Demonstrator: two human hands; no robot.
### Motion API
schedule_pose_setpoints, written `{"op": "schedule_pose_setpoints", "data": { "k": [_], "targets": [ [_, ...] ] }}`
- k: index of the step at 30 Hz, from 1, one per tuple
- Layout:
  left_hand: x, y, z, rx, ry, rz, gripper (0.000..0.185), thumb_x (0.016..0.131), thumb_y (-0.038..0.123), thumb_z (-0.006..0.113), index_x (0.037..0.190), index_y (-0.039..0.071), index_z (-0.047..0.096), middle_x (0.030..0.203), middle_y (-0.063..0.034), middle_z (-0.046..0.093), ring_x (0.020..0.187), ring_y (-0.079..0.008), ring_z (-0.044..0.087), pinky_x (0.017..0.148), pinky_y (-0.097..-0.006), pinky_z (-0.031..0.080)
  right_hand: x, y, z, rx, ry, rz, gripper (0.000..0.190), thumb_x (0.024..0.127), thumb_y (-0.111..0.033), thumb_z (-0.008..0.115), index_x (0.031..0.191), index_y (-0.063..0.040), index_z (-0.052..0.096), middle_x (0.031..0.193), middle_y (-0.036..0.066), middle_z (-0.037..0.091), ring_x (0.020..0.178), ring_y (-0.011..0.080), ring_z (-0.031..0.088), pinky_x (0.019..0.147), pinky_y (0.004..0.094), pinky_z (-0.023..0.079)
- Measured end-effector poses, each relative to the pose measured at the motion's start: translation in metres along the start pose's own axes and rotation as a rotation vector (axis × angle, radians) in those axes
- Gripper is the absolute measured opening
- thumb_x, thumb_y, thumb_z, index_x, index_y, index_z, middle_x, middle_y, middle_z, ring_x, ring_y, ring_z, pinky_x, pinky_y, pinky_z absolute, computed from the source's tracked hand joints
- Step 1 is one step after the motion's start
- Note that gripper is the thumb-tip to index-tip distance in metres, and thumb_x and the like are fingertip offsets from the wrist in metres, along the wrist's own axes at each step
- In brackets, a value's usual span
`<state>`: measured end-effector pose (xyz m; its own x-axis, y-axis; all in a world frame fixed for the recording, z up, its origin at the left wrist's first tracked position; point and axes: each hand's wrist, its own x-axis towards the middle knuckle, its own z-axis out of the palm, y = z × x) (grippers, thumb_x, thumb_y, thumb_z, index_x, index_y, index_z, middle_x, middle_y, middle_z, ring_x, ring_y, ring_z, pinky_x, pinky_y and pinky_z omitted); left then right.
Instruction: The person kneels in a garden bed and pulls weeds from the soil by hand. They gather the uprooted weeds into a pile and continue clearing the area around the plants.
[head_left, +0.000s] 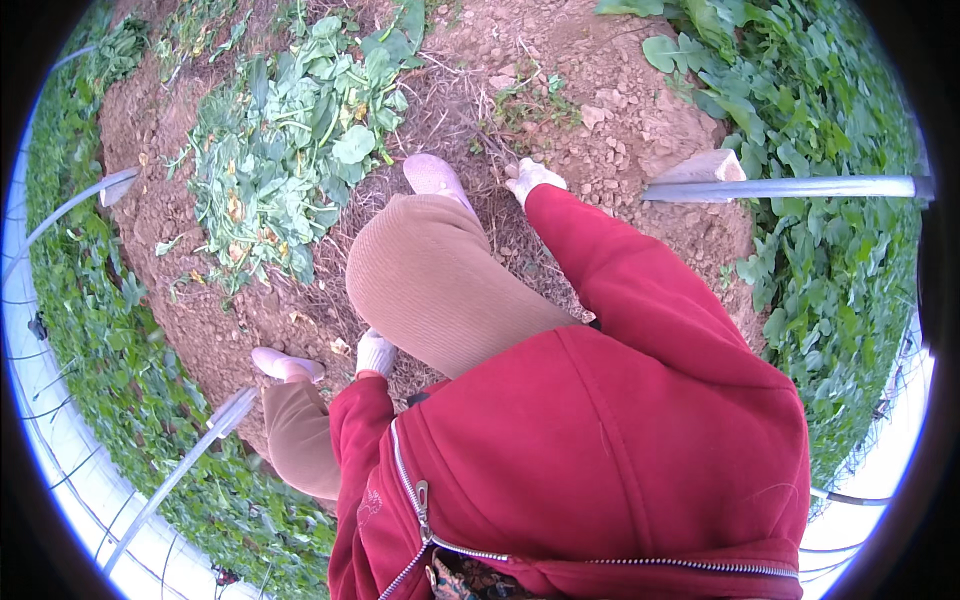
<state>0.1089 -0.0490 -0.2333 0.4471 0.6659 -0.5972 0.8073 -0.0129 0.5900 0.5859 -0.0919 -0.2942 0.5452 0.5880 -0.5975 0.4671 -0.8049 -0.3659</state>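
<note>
My right hand, in a whitish knit glove, reaches down to dry stems and small green weeds on the brown soil. Its fingertips are bent at the stems, and whether they grip any cannot be told. Beside my bent knee is my left hand, also gloved, low over dry plant litter; its fingers are mostly hidden by the knee. A wide heap of cut leafy greens, with some yellowed leaves, lies on the ground ahead of my feet.
Dense green plants grow along both sides of the soil strip. A metal pole stands at the right beside a pale block; more poles rise at the left. My pink shoe rests near the heap.
</note>
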Motion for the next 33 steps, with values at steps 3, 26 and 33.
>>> {"op": "schedule_pose_setpoints", "data": {
  "k": [3, 26, 33],
  "targets": [
    [0.002, 0.0, 0.001, 0.04, -0.009, 0.002, 0.024, 0.091, 0.015, 0.068, 0.109, 0.0, 0.071, 0.1, -0.0112, 0.076, 0.091, -0.0206, 0.071, 0.08, -0.0317, 0.053, -0.011, -0.013, -0.034, -0.192, 0.043, 0.057, 0.042, 0.091, -0.049, 0.063, 0.105, -0.009, 0.068, 0.105, 0.017, 0.072, 0.101, 0.0355, 0.07, 0.086, 0.0481, 0.054],
    [0.031, 0.182, -0.109, -0.649, 0.271, -0.2, 0.035, 0.096, 0.019, 0.065, 0.126, 0.0, 0.061, 0.114, -0.0122, 0.069, 0.096, -0.0175, 0.066, 0.084, -0.03, 0.053, -0.04, -0.044, -0.11, 0.451, 0.269, -0.23, 0.03, 0.091, -0.03, 0.059, 0.11, -0.01, 0.071, 0.108, 0.015, 0.071, 0.104, 0.0308, 0.067, 0.093, 0.038, 0.051],
    [0.033, 0.313, -0.16, -0.455, 0.408, 0.39, 0.059, 0.094, 0.01, 0.064, 0.149, 0.003, 0.042, 0.125, -0.0147, 0.065, 0.103, -0.0179, 0.063, 0.089, -0.0294, 0.052, -0.119, -0.193, -0.153, 0.41, 0.071, -0.84, 0.02, 0.092, -0.021, 0.063, 0.104, -0.009, 0.073, 0.104, 0.009, 0.068, 0.099, 0.0218, 0.067, 0.091, 0.0319, 0.053]
  ]
}}
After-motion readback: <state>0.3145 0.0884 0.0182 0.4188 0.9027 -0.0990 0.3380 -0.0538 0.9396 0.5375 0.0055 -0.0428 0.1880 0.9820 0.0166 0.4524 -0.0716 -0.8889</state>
